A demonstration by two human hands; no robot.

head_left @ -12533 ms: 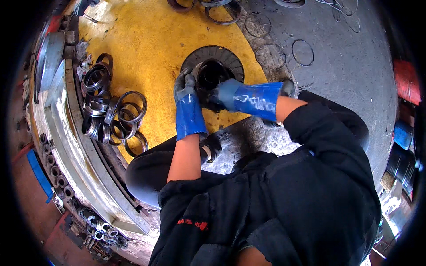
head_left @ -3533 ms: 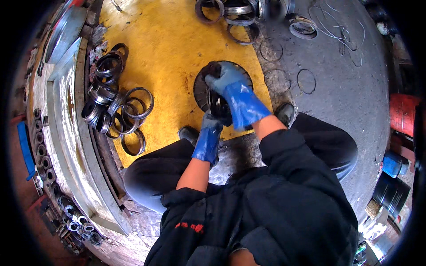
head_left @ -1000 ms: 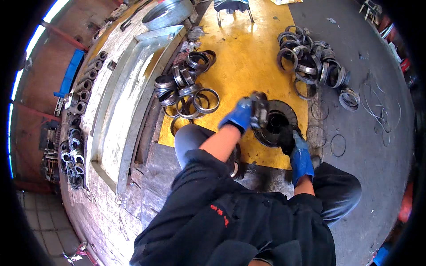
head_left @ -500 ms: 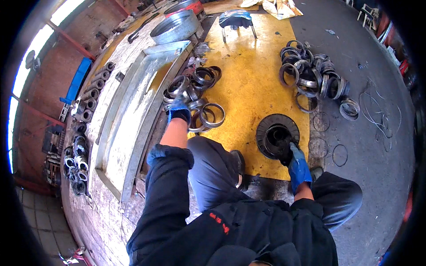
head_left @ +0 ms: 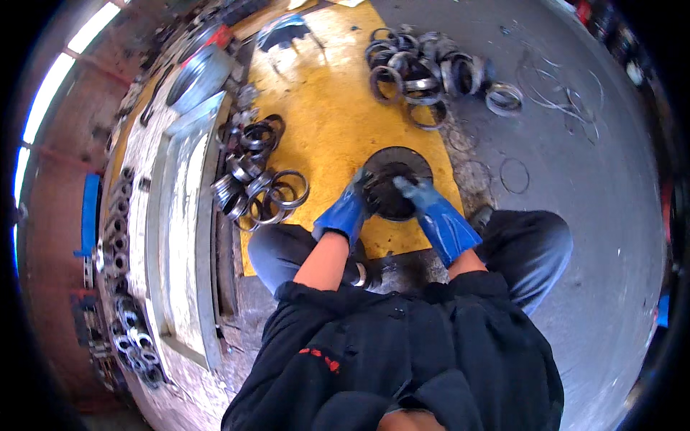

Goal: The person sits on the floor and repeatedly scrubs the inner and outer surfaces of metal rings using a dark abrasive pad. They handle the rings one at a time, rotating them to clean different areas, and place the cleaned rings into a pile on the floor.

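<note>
Both my hands wear blue gloves and meet over a round black ribbed part that lies on the yellow floor sheet, in front of my knees. Its middle is dark with what looks like grease. My left hand is at its left side, fingers closing along a dark mass. From the right, my right hand reaches over the same mass with its fingertips on it. Between the hands this dark, greasy thing is too black to name. Nearest to my left arm is a pile of shiny metal rings.
A second heap of metal rings sits farther off to the right. Thin wire and a loose thin ring lie on the grey floor. At left stand a long metal tray, a round metal tub and rows of rings. A small stool stands ahead.
My left hand has left the metal ring pile and come right to the black part. My right hand has moved farther over the part's middle. The view has turned rightward.
</note>
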